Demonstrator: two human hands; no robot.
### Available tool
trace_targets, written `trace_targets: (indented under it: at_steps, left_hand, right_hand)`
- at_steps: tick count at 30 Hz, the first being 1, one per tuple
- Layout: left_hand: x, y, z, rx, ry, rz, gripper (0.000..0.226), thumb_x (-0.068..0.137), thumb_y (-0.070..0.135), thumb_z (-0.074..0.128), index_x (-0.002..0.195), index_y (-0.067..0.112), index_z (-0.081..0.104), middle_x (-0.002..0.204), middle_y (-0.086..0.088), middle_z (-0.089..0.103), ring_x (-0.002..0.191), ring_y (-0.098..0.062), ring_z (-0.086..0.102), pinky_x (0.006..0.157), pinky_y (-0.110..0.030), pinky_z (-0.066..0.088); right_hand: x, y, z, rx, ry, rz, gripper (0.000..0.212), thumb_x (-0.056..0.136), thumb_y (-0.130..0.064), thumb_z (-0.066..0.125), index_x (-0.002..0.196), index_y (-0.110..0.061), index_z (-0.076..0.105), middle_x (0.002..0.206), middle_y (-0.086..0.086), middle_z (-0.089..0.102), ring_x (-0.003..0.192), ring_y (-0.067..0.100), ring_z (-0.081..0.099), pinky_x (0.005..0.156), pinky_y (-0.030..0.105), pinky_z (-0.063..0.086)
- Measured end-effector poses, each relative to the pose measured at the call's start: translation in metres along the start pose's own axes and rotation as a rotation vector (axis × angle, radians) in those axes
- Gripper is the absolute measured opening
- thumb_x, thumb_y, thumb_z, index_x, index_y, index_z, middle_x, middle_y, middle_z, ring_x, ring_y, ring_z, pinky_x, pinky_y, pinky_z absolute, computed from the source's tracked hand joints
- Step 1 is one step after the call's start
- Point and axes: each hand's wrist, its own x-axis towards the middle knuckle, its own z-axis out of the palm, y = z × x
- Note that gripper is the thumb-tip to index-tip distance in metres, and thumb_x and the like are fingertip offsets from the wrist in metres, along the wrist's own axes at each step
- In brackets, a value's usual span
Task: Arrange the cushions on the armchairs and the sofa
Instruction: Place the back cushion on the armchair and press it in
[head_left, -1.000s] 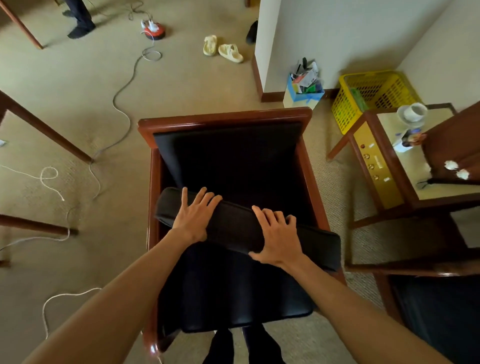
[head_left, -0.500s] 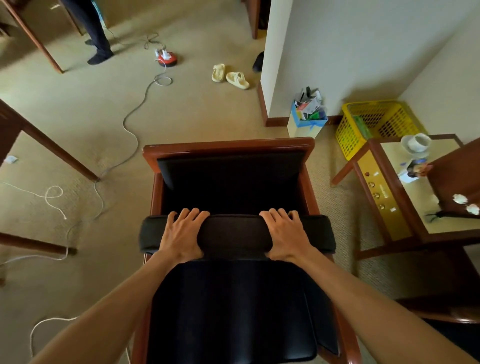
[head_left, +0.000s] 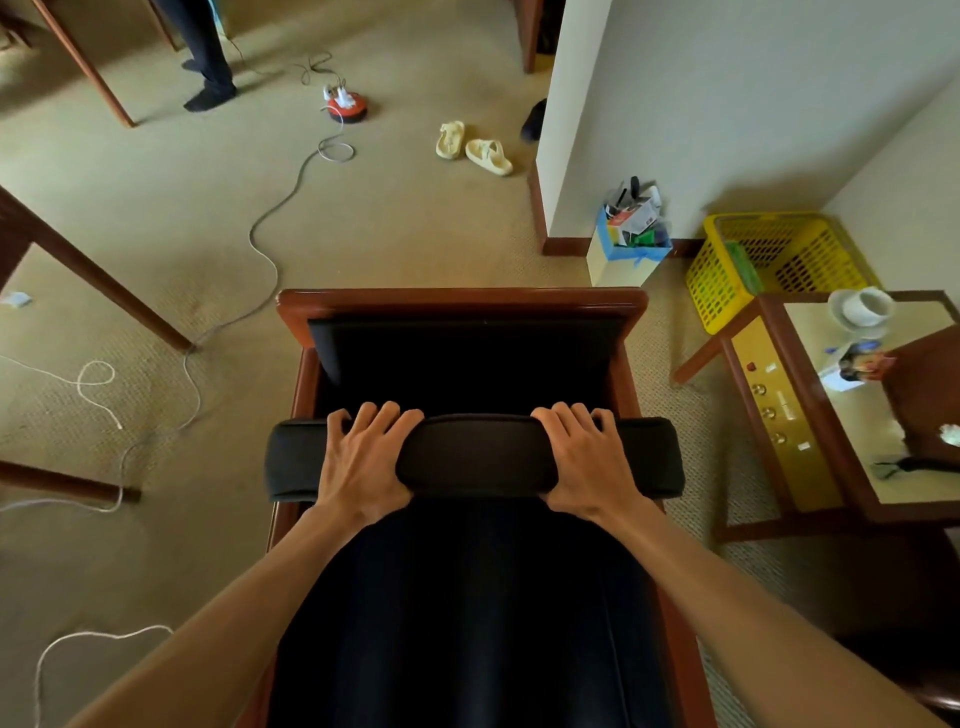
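Two hands (head_left: 475, 462) on black cushion (head_left: 470, 457)

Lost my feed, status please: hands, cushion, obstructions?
Left hand and right hand both gripping the black cushion. Cushion level across the armchair. No visible obstruction.

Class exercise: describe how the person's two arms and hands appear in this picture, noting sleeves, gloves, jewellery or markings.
Both forearms are bare up to the bottom edge of the picture: no sleeves show. The left hand and right hand wear no gloves. No rings, watch, bracelets or markings are visible on either.
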Motion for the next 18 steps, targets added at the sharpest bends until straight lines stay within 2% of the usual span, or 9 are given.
trace_targets:
  at_steps: [2, 7, 11, 14, 16, 18]
  left_hand:
    - [-0.001, 0.001, 0.002, 0.007, 0.004, 0.017, 0.091, 0.04, 0.039, 0.084, 0.124, 0.022, 0.052, 0.11, -0.001, 0.057, 0.1, -0.027, 0.051, 0.09, -0.049, 0.037]
    - [0.007, -0.005, 0.02, 0.032, -0.094, -0.013, 0.094, 0.042, 0.042, 0.086, 0.127, 0.022, 0.049, 0.113, -0.004, 0.054, 0.102, -0.029, 0.051, 0.091, -0.052, 0.038]
    - [0.014, -0.016, 0.029, 0.026, -0.097, -0.038, 0.097, 0.047, 0.048, 0.086, 0.131, 0.022, 0.046, 0.117, -0.004, 0.053, 0.106, -0.029, 0.051, 0.099, -0.054, 0.036]
    - [0.026, -0.022, 0.029, 0.003, -0.123, -0.044, 0.104, 0.052, 0.05, 0.085, 0.141, 0.022, 0.039, 0.13, -0.004, 0.05, 0.123, -0.029, 0.046, 0.111, -0.058, 0.025]
    - [0.035, -0.025, 0.029, -0.009, -0.156, -0.06, 0.111, 0.057, 0.047, 0.084, 0.15, 0.021, 0.029, 0.144, -0.004, 0.041, 0.138, -0.029, 0.034, 0.116, -0.062, 0.015]
    - [0.042, -0.027, 0.03, -0.001, -0.169, -0.088, 0.115, 0.063, 0.041, 0.084, 0.155, 0.021, 0.019, 0.156, -0.006, 0.028, 0.147, -0.029, 0.021, 0.117, -0.063, 0.008]
  right_hand:
    - [-0.002, 0.0, 0.003, 0.0, 0.01, 0.008, 0.09, 0.049, -0.045, 0.081, 0.127, -0.016, 0.047, 0.118, 0.003, 0.054, 0.105, 0.025, 0.054, 0.094, 0.044, 0.041]
    - [0.012, -0.006, 0.022, -0.009, -0.109, 0.067, 0.095, 0.051, -0.045, 0.083, 0.132, -0.019, 0.041, 0.123, 0.003, 0.05, 0.11, 0.025, 0.051, 0.1, 0.044, 0.038]
    - [0.022, -0.005, 0.033, -0.037, -0.098, 0.065, 0.1, 0.051, -0.047, 0.082, 0.137, -0.02, 0.038, 0.127, 0.003, 0.047, 0.115, 0.026, 0.049, 0.105, 0.048, 0.033]
    - [0.031, -0.001, 0.033, -0.058, -0.06, 0.123, 0.111, 0.056, -0.051, 0.083, 0.148, -0.018, 0.03, 0.136, 0.009, 0.042, 0.13, 0.029, 0.041, 0.115, 0.058, 0.021]
    - [0.035, -0.003, 0.035, -0.059, -0.048, 0.157, 0.113, 0.064, -0.048, 0.081, 0.154, -0.016, 0.021, 0.146, 0.015, 0.033, 0.141, 0.034, 0.028, 0.118, 0.063, 0.009]
    - [0.038, -0.005, 0.039, -0.049, -0.039, 0.202, 0.108, 0.071, -0.04, 0.079, 0.156, -0.016, 0.017, 0.153, 0.019, 0.025, 0.147, 0.038, 0.018, 0.117, 0.063, 0.004]
